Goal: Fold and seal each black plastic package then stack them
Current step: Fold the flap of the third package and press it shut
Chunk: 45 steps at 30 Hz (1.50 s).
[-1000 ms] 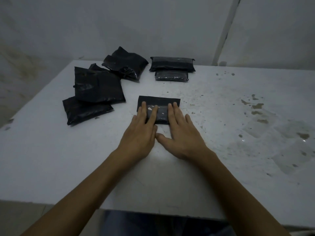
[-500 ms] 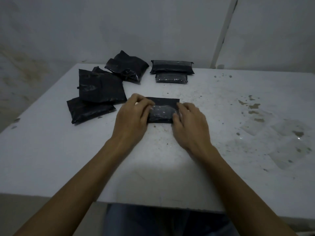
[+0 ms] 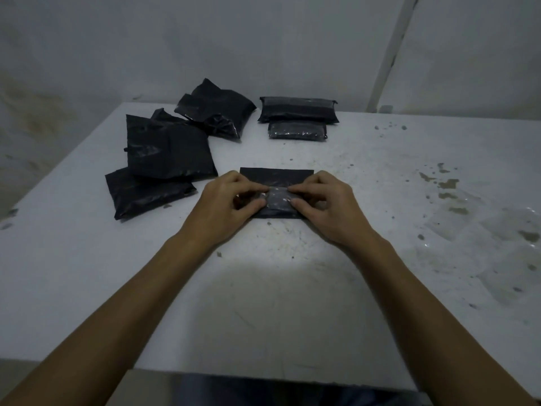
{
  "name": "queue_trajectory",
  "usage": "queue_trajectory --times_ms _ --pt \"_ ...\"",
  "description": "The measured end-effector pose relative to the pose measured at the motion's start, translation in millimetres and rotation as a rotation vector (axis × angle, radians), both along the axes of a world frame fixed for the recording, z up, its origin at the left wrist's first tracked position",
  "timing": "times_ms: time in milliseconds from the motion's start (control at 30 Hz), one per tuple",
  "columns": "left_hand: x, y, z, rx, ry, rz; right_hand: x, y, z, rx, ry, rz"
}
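**Third package mid-fold, two done, loose ones waiting**

From my remote seat I see both hands working one small black package (image 3: pixel 276 178) at the centre of the frame, lying flat on the white table (image 3: pixel 380 177). The left hand (image 3: pixel 225 205) and the right hand (image 3: pixel 326 205) sit close together, fingers curled, each pinching the shiny folded part of that package from its own side; the thumbs and forefingers nearly meet over the middle. The far flap of the package lies open and flat beyond the fingertips, so I judge the fold is under way and the seal not yet made.

In the upper middle of the frame, two finished-looking packages rest against each other: a long sealed package (image 3: pixel 298 109) at the back and a smaller sealed package (image 3: pixel 297 131) just in front of it. They lie side by side, not properly one atop the other, so the stacking seems loose at best.

In the upper left, a pile of unfolded bags (image 3: pixel 169 153) waits, puffy and crumpled; I count at least three, overlapping. I cannot tell if more hide beneath.

My estimate: under half done.
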State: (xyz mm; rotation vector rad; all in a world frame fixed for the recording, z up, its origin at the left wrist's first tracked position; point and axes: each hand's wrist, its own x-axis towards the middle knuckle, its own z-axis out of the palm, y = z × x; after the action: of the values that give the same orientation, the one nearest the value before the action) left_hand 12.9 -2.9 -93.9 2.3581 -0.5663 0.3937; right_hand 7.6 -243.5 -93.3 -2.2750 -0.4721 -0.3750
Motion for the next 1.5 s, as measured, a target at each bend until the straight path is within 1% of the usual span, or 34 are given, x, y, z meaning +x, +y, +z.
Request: queue_trajectory --times_ms 167,400,500,567,667,800,1033,1167,1267,1333,1400,1500 --pt "2.9 7.4 -0.9 -0.031 0.036 -0.021 0.0 -10.1 1.4 0.031 0.091 0.037" --pt "-1.7 15.4 1.4 0.052 0.106 -0.001 -9.6 -14.6 8.7 0.071 0.139 0.011" --pt "-1.7 2.2 6.4 0.039 0.032 0.086 -9.6 -0.7 19.5 0.041 0.178 -0.108" --pt "-2.2 -13.7 8.1 0.041 -0.046 0.131 -6.7 11.4 23.0 -0.043 0.124 -0.157" --pt "-2.7 -23.9 3.1 -0.01 -0.066 0.096 -4.7 19.7 19.6 -0.093 0.081 -0.189" --pt "-1.3 -14.5 -0.8 -0.053 0.013 0.043 -6.0 13.3 15.7 -0.022 0.134 -0.181" --pt "-0.9 -2.3 -0.7 -0.138 0.122 0.064 -6.4 -2.9 19.0 0.14 0.337 -0.136" --pt "-3.7 5.6 4.0 -0.108 0.186 0.07 -6.0 -9.6 23.0 0.164 0.405 -0.126" --pt "-6.3 8.8 7.4 -0.084 0.224 0.098 -5.5 -12.6 21.7 0.129 0.408 -0.133" --pt "-10.1 10.0 8.0 -0.07 0.213 0.132 -5.9 -12.1 19.8 0.094 0.382 -0.136" --pt "-14.4 10.5 8.0 -0.041 0.158 0.156 -6.7 -11.1 17.3 0.043 0.343 -0.151" --pt "-18.7 11.1 8.1 0.091 -0.023 0.17 -7.5 -9.7 15.4 -0.044 0.293 -0.182"
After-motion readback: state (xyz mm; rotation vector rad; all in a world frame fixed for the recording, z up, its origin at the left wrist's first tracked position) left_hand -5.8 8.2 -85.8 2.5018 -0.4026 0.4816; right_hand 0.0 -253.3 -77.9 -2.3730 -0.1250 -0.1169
